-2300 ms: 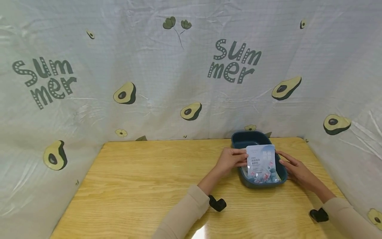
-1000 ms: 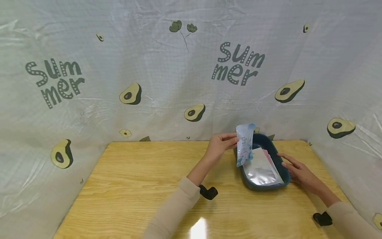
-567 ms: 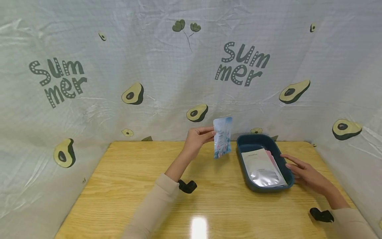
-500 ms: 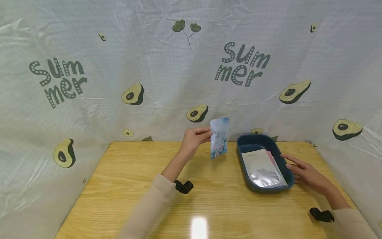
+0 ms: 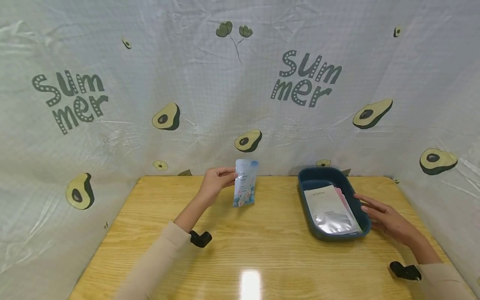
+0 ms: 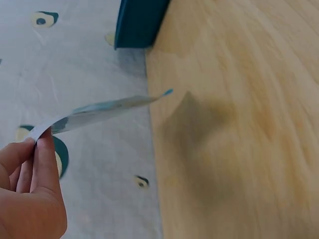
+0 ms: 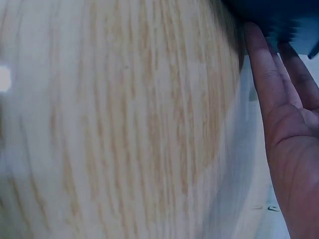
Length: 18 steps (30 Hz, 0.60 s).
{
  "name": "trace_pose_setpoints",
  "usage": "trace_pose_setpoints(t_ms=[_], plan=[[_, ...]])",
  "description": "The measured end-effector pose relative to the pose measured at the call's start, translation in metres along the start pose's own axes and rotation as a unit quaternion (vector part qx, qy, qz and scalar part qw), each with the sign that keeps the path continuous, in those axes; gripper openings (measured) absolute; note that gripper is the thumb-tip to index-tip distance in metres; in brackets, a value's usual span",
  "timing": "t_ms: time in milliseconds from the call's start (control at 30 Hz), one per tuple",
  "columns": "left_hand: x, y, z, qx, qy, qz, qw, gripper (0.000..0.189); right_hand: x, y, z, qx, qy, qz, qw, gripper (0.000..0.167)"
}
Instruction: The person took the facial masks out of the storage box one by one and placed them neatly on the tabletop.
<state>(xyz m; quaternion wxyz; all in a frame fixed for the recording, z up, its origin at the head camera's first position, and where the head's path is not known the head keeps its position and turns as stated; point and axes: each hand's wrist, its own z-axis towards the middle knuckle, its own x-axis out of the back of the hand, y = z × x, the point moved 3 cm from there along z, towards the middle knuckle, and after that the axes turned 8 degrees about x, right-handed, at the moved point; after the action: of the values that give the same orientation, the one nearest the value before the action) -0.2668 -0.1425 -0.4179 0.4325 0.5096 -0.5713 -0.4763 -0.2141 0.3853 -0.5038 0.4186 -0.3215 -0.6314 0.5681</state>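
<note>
A light-blue sheet mask packet printed with pink and blue flowers hangs upright above the table's back part. My left hand pinches it by its left edge, between thumb and fingers; the left wrist view shows the packet edge-on and slightly bent. At the right stands a dark blue bin with a white and silver packet lying in it, over a pink one. Against the bin's right wall rest the extended fingers of my right hand; in the right wrist view fingertips meet the bin.
The wooden table ends at the back against a hanging white cloth printed with avocados and lettering. That cloth also closes off both sides. Black wrist devices sit at both cuffs.
My left hand has lifted the light-blue packet out of the bin, carried it left and recently lowered it a little. The right hand has stayed at the bin's right wall.
</note>
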Motion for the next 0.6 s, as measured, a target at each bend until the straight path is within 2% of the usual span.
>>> trace_pose_setpoints(t_ms=[200, 467, 600], plan=[[0.038, -0.016, -0.005, 0.029, -0.012, -0.018, 0.9993, 0.035, -0.001, 0.002, -0.002, 0.002, -0.003, 0.013, 0.9999, 0.054], [0.092, -0.034, -0.005, 0.063, 0.016, 0.061, 0.996, 0.039, -0.004, 0.004, -0.006, 0.011, -0.003, 0.031, 0.9995, 0.053], [0.114, -0.04, -0.005, 0.072, 0.034, 0.091, 0.9926, 0.039, -0.006, 0.004, -0.008, 0.008, 0.002, 0.035, 0.9993, 0.053]])
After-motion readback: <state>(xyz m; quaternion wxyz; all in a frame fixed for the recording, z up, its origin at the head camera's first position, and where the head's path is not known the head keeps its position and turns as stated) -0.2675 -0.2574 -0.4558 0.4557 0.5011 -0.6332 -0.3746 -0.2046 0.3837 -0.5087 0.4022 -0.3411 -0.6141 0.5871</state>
